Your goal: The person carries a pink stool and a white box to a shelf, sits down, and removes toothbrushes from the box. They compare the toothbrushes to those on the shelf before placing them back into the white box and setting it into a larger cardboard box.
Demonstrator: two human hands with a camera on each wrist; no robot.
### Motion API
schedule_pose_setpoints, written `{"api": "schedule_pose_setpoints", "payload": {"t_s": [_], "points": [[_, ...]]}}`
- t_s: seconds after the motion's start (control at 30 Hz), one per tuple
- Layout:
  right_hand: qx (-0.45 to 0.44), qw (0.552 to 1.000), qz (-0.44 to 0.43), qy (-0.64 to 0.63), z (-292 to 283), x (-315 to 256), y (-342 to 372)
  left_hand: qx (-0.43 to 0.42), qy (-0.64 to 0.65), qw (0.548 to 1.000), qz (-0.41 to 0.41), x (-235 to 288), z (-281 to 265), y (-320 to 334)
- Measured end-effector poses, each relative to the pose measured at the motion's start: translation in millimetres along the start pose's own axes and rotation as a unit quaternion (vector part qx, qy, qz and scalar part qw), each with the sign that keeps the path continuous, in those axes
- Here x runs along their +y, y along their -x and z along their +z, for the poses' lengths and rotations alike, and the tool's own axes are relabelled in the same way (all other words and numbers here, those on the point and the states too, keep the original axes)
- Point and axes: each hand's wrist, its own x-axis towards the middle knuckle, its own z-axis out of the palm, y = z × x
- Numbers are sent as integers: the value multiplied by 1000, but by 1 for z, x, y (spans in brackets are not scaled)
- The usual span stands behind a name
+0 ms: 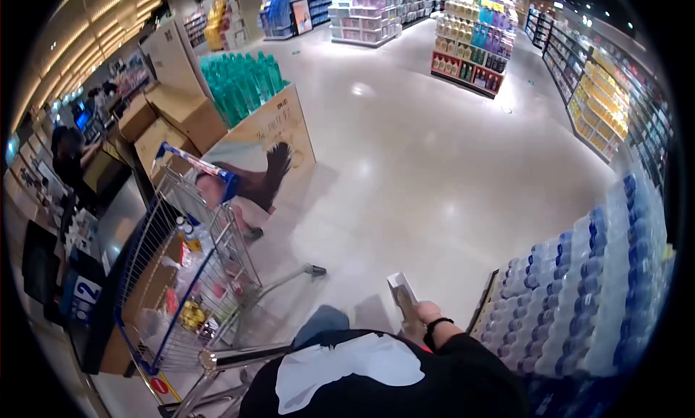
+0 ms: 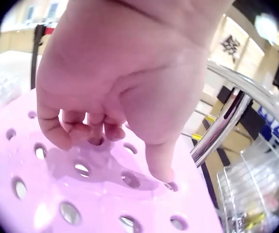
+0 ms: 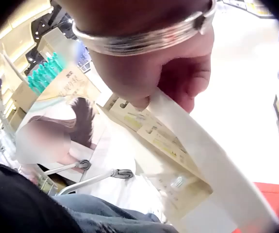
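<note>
In the left wrist view my left hand (image 2: pixel 125 73) hangs over a pink plastic panel with oval holes (image 2: pixel 105 194), its fingers bent and fingertips against or just above it. The head view does not show this hand. My right hand (image 3: pixel 178 77) (image 1: pixel 428 313) grips the top edge of a flat, white-edged package (image 3: pixel 212 150) (image 1: pixel 399 291), with beige printed packs inside. A red item (image 3: pixel 275 199) is below it. The metal cart (image 1: pixel 217 262) holds bagged groceries and a yellow item (image 1: pixel 192 315).
Stacked water bottles (image 1: pixel 572 295) stand at the right. At the left are a checkout counter (image 1: pixel 119 222), cardboard boxes (image 1: pixel 177 121), a bin of green bottles (image 1: pixel 242 85) and a person in dark clothes (image 1: pixel 69 157). Shelf displays (image 1: pixel 474 41) stand farther off across pale floor (image 1: pixel 405 164).
</note>
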Motion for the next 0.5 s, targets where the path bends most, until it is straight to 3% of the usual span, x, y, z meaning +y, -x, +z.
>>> {"api": "schedule_pose_setpoints", "payload": {"t_s": [0.1, 0.2, 0.3, 0.37, 0.4, 0.43, 0.5], "points": [[-13, 999, 30, 19, -14, -22, -67, 19, 36, 998, -37, 8, 20, -22], [-96, 987, -41, 122, -83, -59, -130, 41, 81, 994, -63, 29, 34, -52], [-104, 973, -66, 193, -181, -83, -180, 61, 131, 986, -88, 62, 54, -89], [-64, 967, -94, 227, -225, -58, -236, 76, 160, 978, -107, 89, 71, -108], [-94, 973, -36, 209, -275, -78, -222, 80, 172, 975, -116, 102, 80, -116], [-68, 972, -41, 222, -299, -60, -242, 84, 185, 971, -123, 116, 90, -121], [-25, 974, -108, 199, -336, -6, -294, 92, 203, 967, -124, 153, 107, -131]]}}
